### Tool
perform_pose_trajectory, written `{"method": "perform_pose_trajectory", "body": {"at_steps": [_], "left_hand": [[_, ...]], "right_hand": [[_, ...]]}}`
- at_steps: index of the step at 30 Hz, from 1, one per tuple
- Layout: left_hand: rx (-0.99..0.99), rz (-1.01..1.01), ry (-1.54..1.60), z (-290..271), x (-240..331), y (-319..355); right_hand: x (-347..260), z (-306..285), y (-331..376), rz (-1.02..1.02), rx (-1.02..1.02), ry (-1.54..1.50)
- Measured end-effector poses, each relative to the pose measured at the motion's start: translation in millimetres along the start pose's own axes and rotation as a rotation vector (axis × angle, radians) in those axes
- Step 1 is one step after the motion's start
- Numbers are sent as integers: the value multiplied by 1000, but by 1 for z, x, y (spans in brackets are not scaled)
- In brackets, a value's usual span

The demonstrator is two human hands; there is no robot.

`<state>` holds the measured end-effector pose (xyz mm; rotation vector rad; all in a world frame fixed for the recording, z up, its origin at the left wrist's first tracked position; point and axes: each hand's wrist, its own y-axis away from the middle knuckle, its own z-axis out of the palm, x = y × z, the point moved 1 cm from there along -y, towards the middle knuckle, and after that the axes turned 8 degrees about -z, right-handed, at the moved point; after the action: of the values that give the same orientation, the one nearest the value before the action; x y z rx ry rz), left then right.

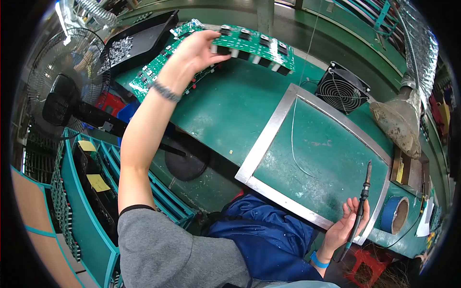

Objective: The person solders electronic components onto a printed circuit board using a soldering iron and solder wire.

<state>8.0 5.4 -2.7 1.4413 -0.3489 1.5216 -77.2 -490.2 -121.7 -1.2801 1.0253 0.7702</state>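
Note:
My left hand [194,52] reaches to the far side of the workbench and grips the left end of a green circuit board [252,42], thumb below and fingers on top. Dark block-shaped parts line the board's near edge, and it looks tilted. More green circuit boards [152,73] lie under and beside my left wrist. At the near right, my right hand [342,227] is closed around the dark handle of a soldering iron [362,197], its tip pointing away from me. A thin pale wire [293,139] curves down inside a metal frame [265,139] on the bench.
A small black fan [340,91] stands behind the frame. A funnel-shaped fume hood [396,122] hangs at the right, above a blue tape roll [394,214]. At the far left are a black tray [146,41] and a standing fan [62,98]; a board rack [91,201] stands below.

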Motion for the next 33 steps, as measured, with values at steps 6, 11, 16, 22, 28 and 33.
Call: {"method": "perform_pose_trajectory", "body": {"at_steps": [6, 11, 16, 22, 28, 33], "left_hand": [[71, -116, 48, 49, -55, -80], [171, -173, 179, 60, -83, -113], [161, -17, 12, 80, -84, -120], [198, 3, -224, 81, -76, -32], [4, 286, -396, -3, -38, 147], [490, 617, -383, -181, 38, 259]], "right_hand": [[0, -1, 1, -4, 23, -14], [-2, 0, 1, 13, 5, 1], [-2, 1, 0, 6, 7, -5], [4, -5, 2, -9, 9, -2], [7, -6, -1, -17, -32, -23], [9, -11, -5, -61, -96, 27]]}}
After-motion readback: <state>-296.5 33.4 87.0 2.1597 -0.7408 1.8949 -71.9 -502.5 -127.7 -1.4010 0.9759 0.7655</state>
